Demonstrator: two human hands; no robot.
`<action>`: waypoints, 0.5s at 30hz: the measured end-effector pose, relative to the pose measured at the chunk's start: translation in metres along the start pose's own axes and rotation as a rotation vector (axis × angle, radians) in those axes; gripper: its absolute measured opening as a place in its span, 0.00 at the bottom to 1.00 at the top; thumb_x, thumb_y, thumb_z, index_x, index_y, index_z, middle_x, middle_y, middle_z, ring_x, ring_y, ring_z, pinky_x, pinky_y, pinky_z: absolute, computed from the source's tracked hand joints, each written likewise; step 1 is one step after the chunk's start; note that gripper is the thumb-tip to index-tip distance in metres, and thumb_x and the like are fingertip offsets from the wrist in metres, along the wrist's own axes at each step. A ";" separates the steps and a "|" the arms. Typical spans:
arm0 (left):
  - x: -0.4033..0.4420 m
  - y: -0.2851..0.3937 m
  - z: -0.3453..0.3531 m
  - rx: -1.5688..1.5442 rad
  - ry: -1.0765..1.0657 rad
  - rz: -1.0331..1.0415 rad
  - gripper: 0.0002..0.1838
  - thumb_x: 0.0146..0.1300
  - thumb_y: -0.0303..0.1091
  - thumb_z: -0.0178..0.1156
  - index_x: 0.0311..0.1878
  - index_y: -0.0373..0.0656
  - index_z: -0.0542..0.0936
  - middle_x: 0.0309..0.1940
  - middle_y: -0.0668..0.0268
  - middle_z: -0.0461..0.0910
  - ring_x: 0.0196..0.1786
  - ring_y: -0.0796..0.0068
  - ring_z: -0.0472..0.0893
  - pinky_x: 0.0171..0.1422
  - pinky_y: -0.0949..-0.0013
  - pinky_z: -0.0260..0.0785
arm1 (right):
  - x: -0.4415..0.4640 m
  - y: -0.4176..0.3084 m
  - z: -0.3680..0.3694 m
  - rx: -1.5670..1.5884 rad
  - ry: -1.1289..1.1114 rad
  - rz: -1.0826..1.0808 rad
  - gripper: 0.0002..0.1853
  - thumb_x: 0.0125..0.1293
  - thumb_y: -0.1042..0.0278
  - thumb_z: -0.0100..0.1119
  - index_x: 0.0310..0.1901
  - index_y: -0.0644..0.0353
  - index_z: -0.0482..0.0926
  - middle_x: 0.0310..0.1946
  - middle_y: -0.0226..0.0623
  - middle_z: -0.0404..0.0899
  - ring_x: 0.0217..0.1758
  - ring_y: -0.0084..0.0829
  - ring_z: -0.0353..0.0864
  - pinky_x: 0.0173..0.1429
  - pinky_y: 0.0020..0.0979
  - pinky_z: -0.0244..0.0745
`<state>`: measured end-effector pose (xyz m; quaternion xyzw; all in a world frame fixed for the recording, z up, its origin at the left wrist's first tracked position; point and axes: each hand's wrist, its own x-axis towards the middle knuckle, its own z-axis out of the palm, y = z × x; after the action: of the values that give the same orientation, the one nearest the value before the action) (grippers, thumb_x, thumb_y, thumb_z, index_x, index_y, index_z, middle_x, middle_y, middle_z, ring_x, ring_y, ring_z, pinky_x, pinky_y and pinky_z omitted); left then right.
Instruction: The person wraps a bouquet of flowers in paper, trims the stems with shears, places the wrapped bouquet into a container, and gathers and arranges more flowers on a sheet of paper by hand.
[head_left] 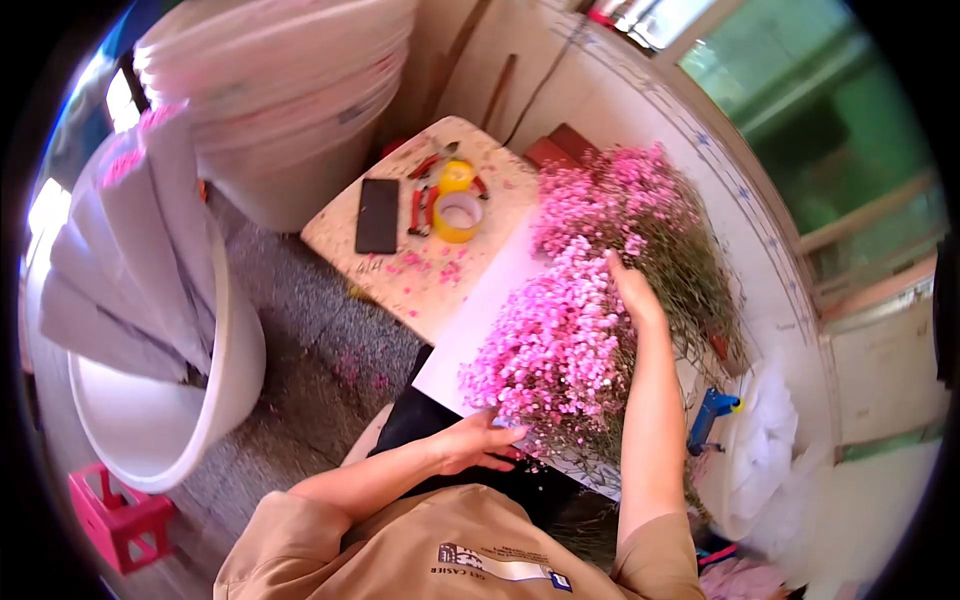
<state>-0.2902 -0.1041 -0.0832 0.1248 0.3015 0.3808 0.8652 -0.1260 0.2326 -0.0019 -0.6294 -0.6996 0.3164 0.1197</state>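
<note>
A large bunch of small pink flowers (pixel 555 340) lies over a white sheet (pixel 450 370) in front of my body. Beyond it are more pink flowers (pixel 610 195) with thin green stems (pixel 690 280). At the near left edge of the front bunch is my left hand (pixel 480 443), its fingers apart and nothing held in them. My right hand (pixel 632 285) reaches in between the two masses of flowers and touches them; most of its fingers are hidden, so its grip cannot be made out.
A speckled table (pixel 335 235) bears a black phone (pixel 377 216), yellow tape rolls (pixel 458 217) and red-handled pliers (pixel 420 212). To the left stand a white tub (pixel 245 350) with grey wrapping, stacked buckets (pixel 290 120) and a pink stool (pixel 120 520). A blue tool (pixel 708 418) is at right.
</note>
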 end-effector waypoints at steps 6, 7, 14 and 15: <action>0.010 0.012 0.021 -0.327 -0.113 0.152 0.38 0.68 0.45 0.72 0.76 0.43 0.68 0.70 0.59 0.74 0.71 0.55 0.73 0.72 0.41 0.71 | -0.104 -0.014 0.041 -0.658 -0.067 -0.433 0.28 0.78 0.43 0.51 0.51 0.65 0.83 0.59 0.55 0.81 0.62 0.58 0.79 0.66 0.50 0.71; 0.007 0.011 0.029 -0.364 -0.056 0.168 0.34 0.67 0.42 0.73 0.73 0.45 0.72 0.66 0.62 0.79 0.70 0.62 0.75 0.71 0.44 0.72 | -0.131 -0.021 0.035 -0.672 -0.031 -0.490 0.27 0.79 0.44 0.51 0.52 0.64 0.84 0.62 0.54 0.79 0.63 0.57 0.78 0.67 0.50 0.70; 0.001 -0.012 0.034 -0.307 0.037 -0.027 0.31 0.69 0.33 0.71 0.74 0.48 0.71 0.67 0.67 0.77 0.70 0.67 0.75 0.71 0.44 0.70 | -0.177 0.008 0.040 -0.332 -0.070 -0.386 0.24 0.79 0.51 0.53 0.60 0.64 0.82 0.62 0.54 0.78 0.66 0.57 0.76 0.70 0.46 0.70; 0.007 -0.017 0.026 -0.260 -0.004 -0.086 0.33 0.69 0.35 0.71 0.74 0.47 0.70 0.69 0.66 0.75 0.72 0.65 0.73 0.72 0.42 0.70 | -0.164 0.016 0.047 -0.330 -0.064 -0.373 0.24 0.79 0.51 0.53 0.60 0.64 0.82 0.62 0.54 0.78 0.66 0.57 0.76 0.70 0.46 0.70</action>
<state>-0.2604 -0.1099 -0.0732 -0.0006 0.2529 0.3790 0.8902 -0.1110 0.0622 -0.0100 -0.4902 -0.8492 0.1903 0.0494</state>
